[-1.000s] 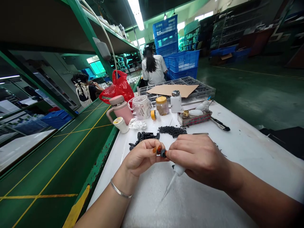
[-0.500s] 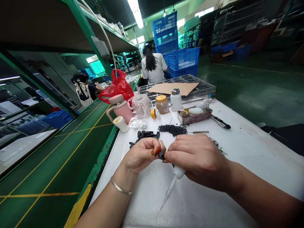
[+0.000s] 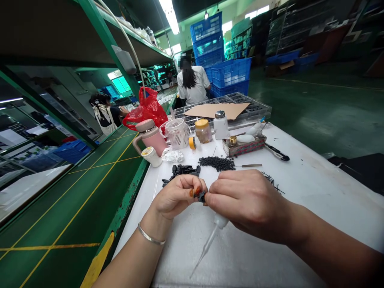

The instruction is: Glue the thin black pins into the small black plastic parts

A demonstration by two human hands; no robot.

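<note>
My left hand (image 3: 175, 196) pinches a small black plastic part (image 3: 201, 197) between thumb and fingers. From the other side, the fingertips of my right hand (image 3: 252, 206) touch that part. Tucked under the right hand is a white dropper bottle (image 3: 221, 221), its long clear tip slanting down to the left above the table. Much of the bottle is hidden by the palm. Just beyond the left hand lies a pile of black plastic parts (image 3: 182, 170). A heap of small black rings (image 3: 217, 163) lies past both hands, and thin black pins (image 3: 272, 182) are scattered behind the right wrist.
Across the white table (image 3: 186, 256) stand a pink mug (image 3: 153, 138), a yellow-lidded jar (image 3: 203, 132), a white pump bottle (image 3: 221, 126) and a small tray (image 3: 246, 147). A cutter knife (image 3: 277, 152) lies at right. A green conveyor belt (image 3: 69, 200) runs along the left. Two people sit farther off.
The dropper tip has swung slightly down and to the left with my right hand. Both hands still hold the black part, and the view has shifted a little.
</note>
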